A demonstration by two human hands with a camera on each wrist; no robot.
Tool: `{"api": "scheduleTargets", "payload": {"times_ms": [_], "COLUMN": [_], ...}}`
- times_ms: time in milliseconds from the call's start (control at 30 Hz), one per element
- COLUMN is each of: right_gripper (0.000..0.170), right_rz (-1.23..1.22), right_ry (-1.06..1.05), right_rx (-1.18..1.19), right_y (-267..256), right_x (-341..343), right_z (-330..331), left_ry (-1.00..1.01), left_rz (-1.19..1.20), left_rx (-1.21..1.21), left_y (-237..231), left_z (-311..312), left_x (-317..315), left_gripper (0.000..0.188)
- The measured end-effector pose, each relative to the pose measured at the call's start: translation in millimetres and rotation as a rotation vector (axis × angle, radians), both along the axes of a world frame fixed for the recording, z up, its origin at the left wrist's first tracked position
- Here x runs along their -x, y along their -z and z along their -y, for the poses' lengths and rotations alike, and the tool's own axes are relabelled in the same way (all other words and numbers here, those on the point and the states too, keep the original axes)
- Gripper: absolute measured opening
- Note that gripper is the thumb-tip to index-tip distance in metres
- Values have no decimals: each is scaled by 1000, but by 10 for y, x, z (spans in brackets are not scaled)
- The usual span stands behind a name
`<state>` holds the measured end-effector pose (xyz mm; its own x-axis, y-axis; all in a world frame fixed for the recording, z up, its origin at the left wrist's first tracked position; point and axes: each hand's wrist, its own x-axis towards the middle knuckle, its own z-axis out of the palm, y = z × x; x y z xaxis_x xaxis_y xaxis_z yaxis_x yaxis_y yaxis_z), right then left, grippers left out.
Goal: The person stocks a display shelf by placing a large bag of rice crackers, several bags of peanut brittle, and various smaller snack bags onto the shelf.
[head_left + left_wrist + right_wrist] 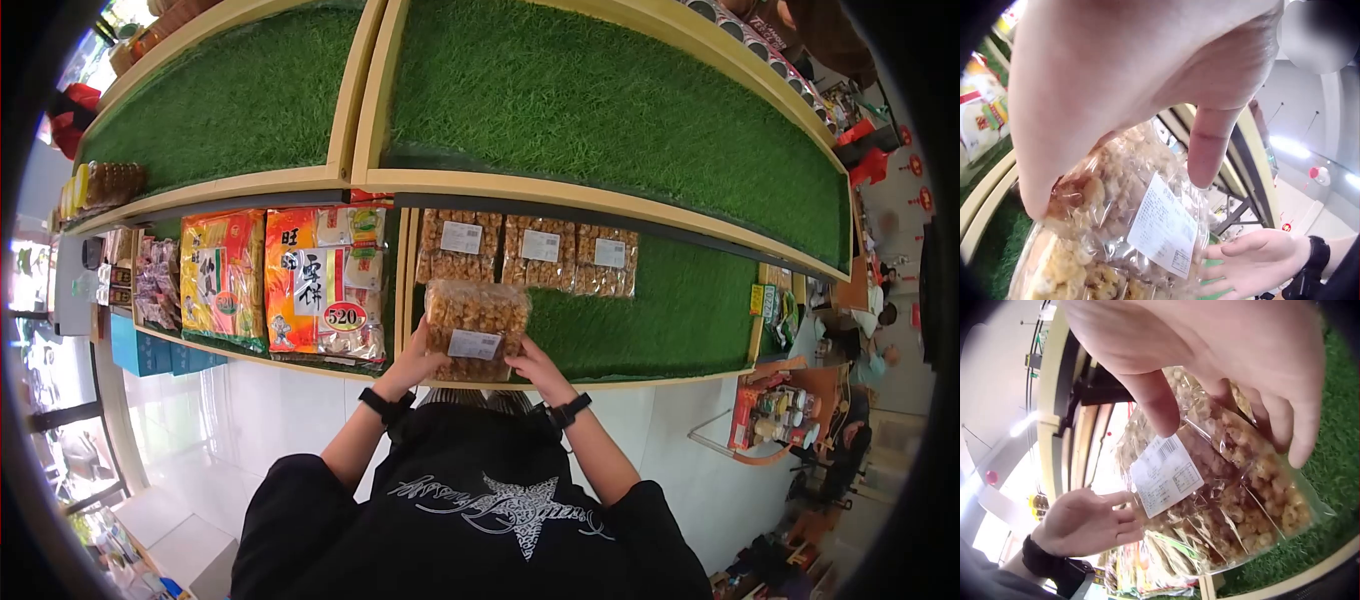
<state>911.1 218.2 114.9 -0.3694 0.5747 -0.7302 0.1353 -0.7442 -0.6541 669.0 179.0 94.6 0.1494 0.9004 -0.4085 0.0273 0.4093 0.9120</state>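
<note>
A clear plastic pack of brown clustered snack pieces (478, 310) is held between both hands, at the front edge of the lower green-lined shelf. It bears a white printed label (474, 345). My left hand (408, 366) grips the pack's left side, the thumb (1210, 150) lying on the labelled face. On the opposite side my right hand (541, 372) holds it too, its thumb (1159, 403) close by the label and its fingers round the edge. Behind it, similar labelled packs (541, 246) lie in a row on the shelf's green mat.
To the left, past a wooden divider (404, 280), lie large orange (325, 290) and yellow (222, 280) snack bags. A raised wooden shelf rim (600, 213) runs behind the packs. Green matting (660, 310) extends right of them. White floor tiles (280, 400) show below.
</note>
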Motion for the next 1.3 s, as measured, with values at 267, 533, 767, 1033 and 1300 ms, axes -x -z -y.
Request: {"api": "scheduleTargets", "payload": {"times_ms": [267,533,767,1033,1300], "right_gripper": [75,67,66,73,71], "right_rz": [88,245,177,186,199], "right_ry": [57,-30,41,-15,-28], "right_rx": [116,13,-15,-120,-151], "right_y": [599,660,642,826,570], "right_x": [405,676,674,641,163], "right_z": [-253,-396,-384,-452,-178], "left_ry": [-142,-276,-409,-397,-556], "left_rz": [153,-137,-53,154,60], "left_rx": [298,276,213,297,169], "left_y": [284,995,1005,919,899], "left_z": [-333,-471,-438,-577,-498], "left_x": [137,213,197,270,156], "left_gripper": [74,56,44,48,56]}}
